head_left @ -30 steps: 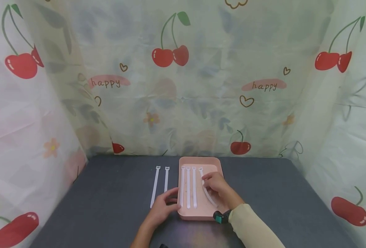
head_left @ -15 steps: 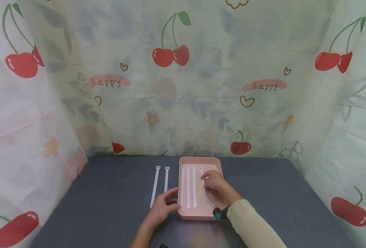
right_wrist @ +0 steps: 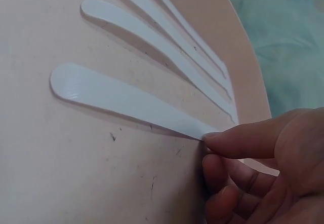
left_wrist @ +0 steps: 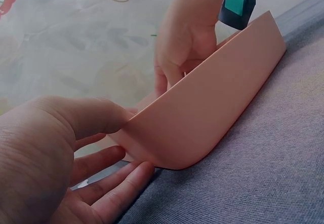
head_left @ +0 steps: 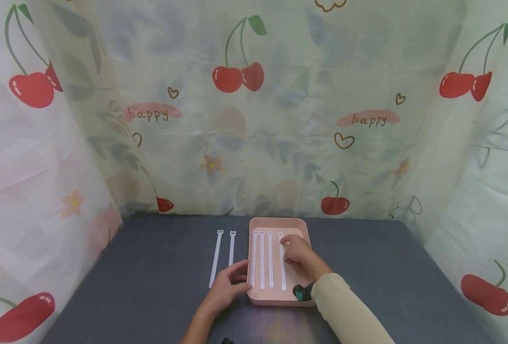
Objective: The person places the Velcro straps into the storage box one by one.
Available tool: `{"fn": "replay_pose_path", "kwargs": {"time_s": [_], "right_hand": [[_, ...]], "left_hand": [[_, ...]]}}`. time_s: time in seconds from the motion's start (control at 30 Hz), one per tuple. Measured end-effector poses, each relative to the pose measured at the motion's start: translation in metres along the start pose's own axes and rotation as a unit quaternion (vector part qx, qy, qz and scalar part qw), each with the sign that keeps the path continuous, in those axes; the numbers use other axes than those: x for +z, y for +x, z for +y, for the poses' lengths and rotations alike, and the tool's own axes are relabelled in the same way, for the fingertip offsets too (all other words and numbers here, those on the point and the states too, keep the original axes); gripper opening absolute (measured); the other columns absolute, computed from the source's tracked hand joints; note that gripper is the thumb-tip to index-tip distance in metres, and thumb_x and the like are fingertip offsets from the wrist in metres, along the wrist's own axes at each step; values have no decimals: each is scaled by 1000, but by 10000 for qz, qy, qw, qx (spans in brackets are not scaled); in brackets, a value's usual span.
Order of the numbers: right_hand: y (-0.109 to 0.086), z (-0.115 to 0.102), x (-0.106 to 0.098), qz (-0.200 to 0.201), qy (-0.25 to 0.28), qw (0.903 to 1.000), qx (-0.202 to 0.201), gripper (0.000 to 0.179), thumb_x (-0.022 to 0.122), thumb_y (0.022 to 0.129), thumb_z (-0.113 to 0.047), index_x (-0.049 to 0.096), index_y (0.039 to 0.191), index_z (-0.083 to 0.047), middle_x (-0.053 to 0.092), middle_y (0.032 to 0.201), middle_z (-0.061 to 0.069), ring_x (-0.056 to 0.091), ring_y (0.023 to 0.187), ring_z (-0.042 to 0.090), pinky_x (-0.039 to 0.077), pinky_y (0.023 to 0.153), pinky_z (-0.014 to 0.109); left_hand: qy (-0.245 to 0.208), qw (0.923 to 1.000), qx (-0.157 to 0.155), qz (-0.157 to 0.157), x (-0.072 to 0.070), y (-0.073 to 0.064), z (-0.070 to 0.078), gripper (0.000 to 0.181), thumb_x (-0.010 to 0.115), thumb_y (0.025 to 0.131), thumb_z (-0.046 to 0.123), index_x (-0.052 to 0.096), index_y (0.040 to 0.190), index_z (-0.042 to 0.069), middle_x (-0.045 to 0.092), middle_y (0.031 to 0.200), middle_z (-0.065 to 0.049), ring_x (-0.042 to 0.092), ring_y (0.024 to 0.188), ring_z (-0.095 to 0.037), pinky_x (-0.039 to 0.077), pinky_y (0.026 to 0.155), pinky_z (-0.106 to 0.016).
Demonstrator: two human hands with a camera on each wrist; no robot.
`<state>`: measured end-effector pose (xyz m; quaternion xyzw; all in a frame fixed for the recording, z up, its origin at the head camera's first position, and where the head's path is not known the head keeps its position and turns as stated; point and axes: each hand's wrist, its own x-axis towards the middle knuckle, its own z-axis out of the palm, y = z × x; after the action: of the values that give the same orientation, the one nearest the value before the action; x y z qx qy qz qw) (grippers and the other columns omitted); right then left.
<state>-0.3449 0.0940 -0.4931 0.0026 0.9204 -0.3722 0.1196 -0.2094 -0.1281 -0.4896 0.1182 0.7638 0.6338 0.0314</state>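
One loose strip partly hidden, sleeve cut off (lower edge)

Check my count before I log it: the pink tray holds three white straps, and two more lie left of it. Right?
Not three: the head view shows four white straps in the pink tray. The two straps left of it are right.

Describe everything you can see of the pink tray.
The pink tray is a shallow rectangle with rounded corners and raised walls, apparently plastic; small dark marks dot its floor. It lies on the dark grey table, long sides running away from the person. Four white straps lie lengthwise inside. The left hand touches its left side; the right hand pinches the rightmost strap.
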Motion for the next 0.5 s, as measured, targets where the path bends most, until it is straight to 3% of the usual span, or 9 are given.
{"fn": "replay_pose_path", "kwargs": {"time_s": [0.13, 0.37, 0.5], "right_hand": [[2, 1, 0, 81, -51, 9999, -106, 58, 65, 71, 12, 61, 127, -2, 61, 86, 13, 49, 44, 16, 39, 42, 26], [8, 2, 3, 143, 64, 9999, 53, 59, 67, 73, 9, 58, 131, -1, 62, 96, 15, 49, 45, 16, 40, 42, 26], [10, 2, 3, 99, 3, 9999, 75, 58, 68, 75, 6, 58, 132, -2, 63, 81, 11, 47, 42, 15, 38, 41, 26]], "left_hand": [[-3, 10000, -7, -8, 0, 1, -2, 58, 70, 82, 1, 49, 136, -8, 56, 125, -30, 60, 106, -40, 51, 82, -36], [9, 10000, -10, -22, 0, -1, 1, 58, 70, 82, 1, 49, 136, -8, 56, 125, -29, 60, 106, -39, 51, 82, -37], [4, 10000, -24, -5, 0, 0, 1, 59, 70, 82, 1, 49, 136, -8, 56, 125, -29, 60, 106, -39, 51, 81, -36]]}}
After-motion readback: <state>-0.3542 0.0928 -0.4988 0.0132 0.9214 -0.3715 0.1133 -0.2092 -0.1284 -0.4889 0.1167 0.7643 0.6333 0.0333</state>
